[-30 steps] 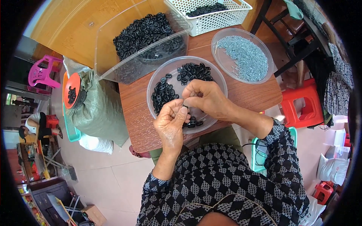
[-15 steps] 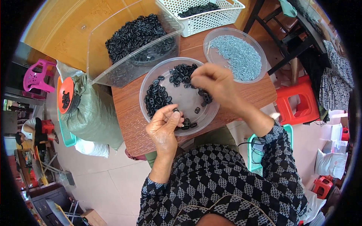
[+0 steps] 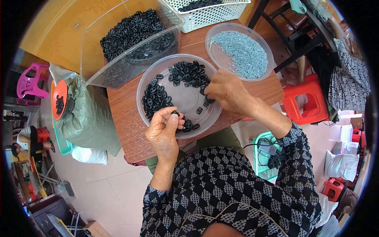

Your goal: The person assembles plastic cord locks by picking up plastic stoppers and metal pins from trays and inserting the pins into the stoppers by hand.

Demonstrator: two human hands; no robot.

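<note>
Between the thumb and fingers of my left hand [image 3: 164,128] is a small black plastic piece [image 3: 175,113], held over the near left rim of a round clear tub [image 3: 190,114]. In the tub lie loose piles of black oval two-holed pieces [image 3: 156,97] and smaller black parts [image 3: 189,74]. My right hand [image 3: 229,90] is over the tub's right side with its fingers pinched together, close to a few black parts; its fingertips hide whatever they hold. Beyond it, a shallow round clear dish [image 3: 221,60] holds many small silvery screws [image 3: 246,53].
A large clear bin [image 3: 130,59] of black oval pieces stands at the back left of the brown table [image 3: 130,130]. Behind is a white perforated basket [image 3: 215,17]. A stuffed green sack [image 3: 89,114] leans at the left; a red stool [image 3: 304,100] stands at the right.
The whole view has shifted slightly, moving the table and tubs up and left. My right hand has moved nearer, down the tub's right side; my left hand keeps its pinch on the piece.
</note>
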